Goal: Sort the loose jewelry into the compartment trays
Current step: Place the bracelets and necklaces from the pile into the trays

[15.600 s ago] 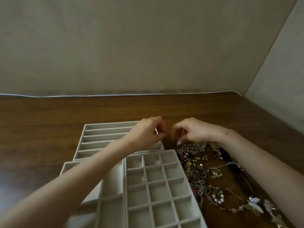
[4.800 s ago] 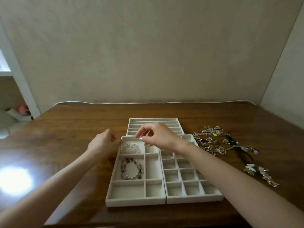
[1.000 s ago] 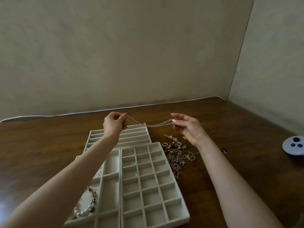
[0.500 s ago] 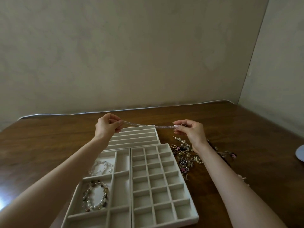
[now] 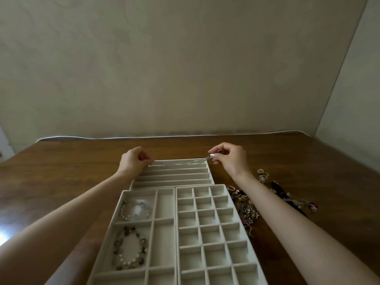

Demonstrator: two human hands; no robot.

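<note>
Chain necklace (image 5: 185,162), frame centre: pinched at either end by left hand (image 5: 132,163) and right hand (image 5: 230,158), stretched straight, presumably to be laid in slotted tray (image 5: 174,177).

I see a table (image 5: 61,177) of dark wood with glossy varnish. The trays (image 5: 148,189) look matt, covered with soft pale cloth. The chain (image 5: 185,163) is thin shiny metal; the bracelet (image 5: 126,263) beads are glossy.

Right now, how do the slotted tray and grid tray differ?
The slotted tray has long side-to-side channels; the grid tray has small square cells. The slotted tray lies farther away, with the chain held over it by the left hand and right hand; the grid tray's visible cells hold nothing. Both are pale.
</note>
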